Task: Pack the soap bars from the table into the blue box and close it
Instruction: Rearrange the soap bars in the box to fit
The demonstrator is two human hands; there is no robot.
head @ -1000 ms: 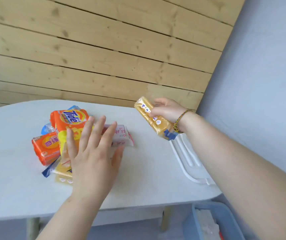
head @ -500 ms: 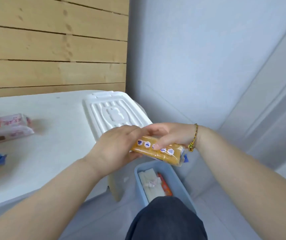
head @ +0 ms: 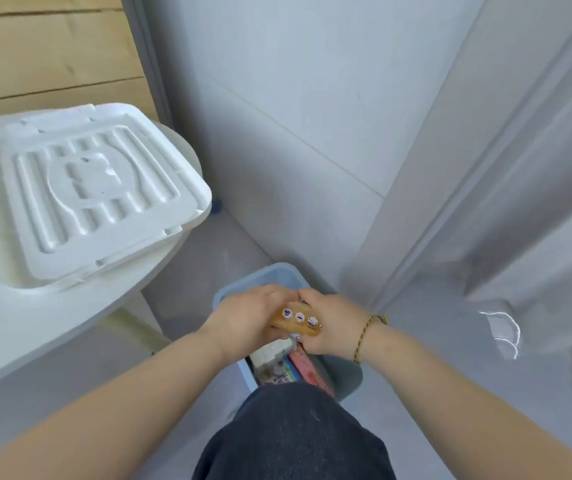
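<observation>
The blue box (head: 279, 271) stands on the floor beside the table, open, with a white bar (head: 270, 351) and a pink pack (head: 307, 367) inside. A yellow soap bar (head: 296, 320) in clear wrap is held over the box's opening. My left hand (head: 250, 317) grips its left end and my right hand (head: 333, 323), with a thin bracelet at the wrist, grips its right end. The white lid (head: 94, 188) lies on the table's right end. The other soap bars on the table are out of view.
The white table (head: 35, 327) fills the left; its leg stands just left of the box. My dark-clothed knee (head: 295, 434) covers the box's near part. Grey walls and a door frame close in on the right; grey floor surrounds the box.
My view swung right and down from the table to the floor. Both hands lowered the yellow soap bar from table height to the opening of the blue box.
</observation>
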